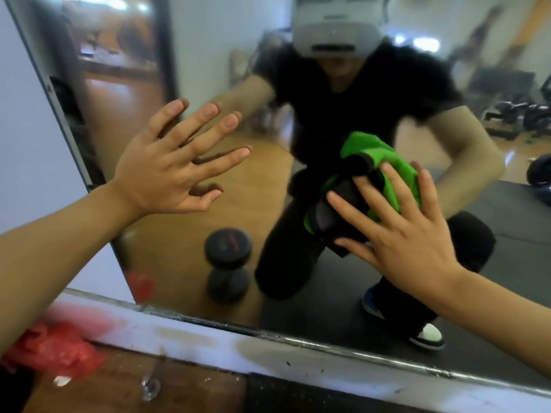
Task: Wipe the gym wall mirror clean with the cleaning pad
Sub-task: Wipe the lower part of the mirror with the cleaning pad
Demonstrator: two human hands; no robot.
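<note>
The wall mirror (238,180) fills most of the head view and reflects me crouching before it. My left hand (176,162) lies flat on the glass at the left, fingers spread and straight. My right hand (408,225) presses the green and black cleaning pad (384,165) against the glass at the right, fingers spread over it. The pad shows above and left of my fingers. Its lower black part is partly covered by my hand.
The mirror's lower edge sits on a white scuffed ledge (268,356) above a wooden floor. A red plastic bag (53,350) lies at the lower left. A reflected black dumbbell (228,263) stands in the mirror. The mirror's left edge meets a white wall (32,120).
</note>
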